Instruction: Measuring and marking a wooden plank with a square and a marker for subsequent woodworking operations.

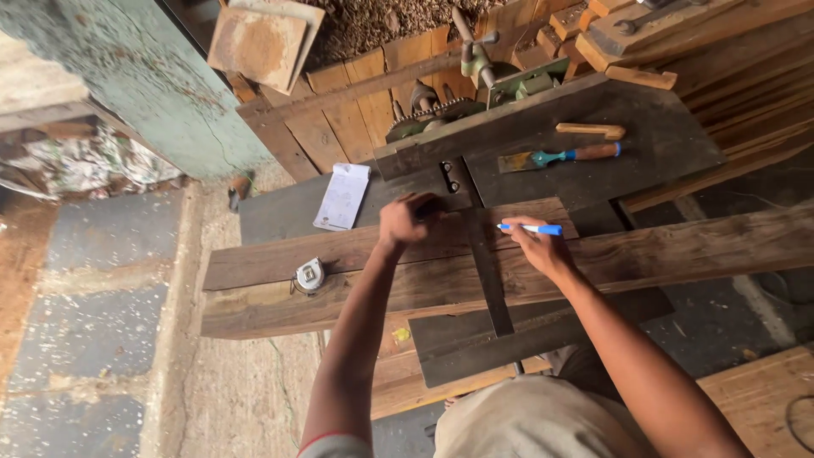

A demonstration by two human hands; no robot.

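Left hand (409,220) presses curled fingers on a square (490,280) lying across the plank (678,250); right hand (536,246) pinches a blue pen (530,228) just beside its blade.

Dark, worn machine bench (627,161) of a woodworking planer, carrying two long brown planks (678,250) laid across, a white slip of paper (343,197), a blue-handled chisel (560,156) and a small wooden piece (591,131). On the planks, a round tape measure (309,275) and a dark square (490,271).
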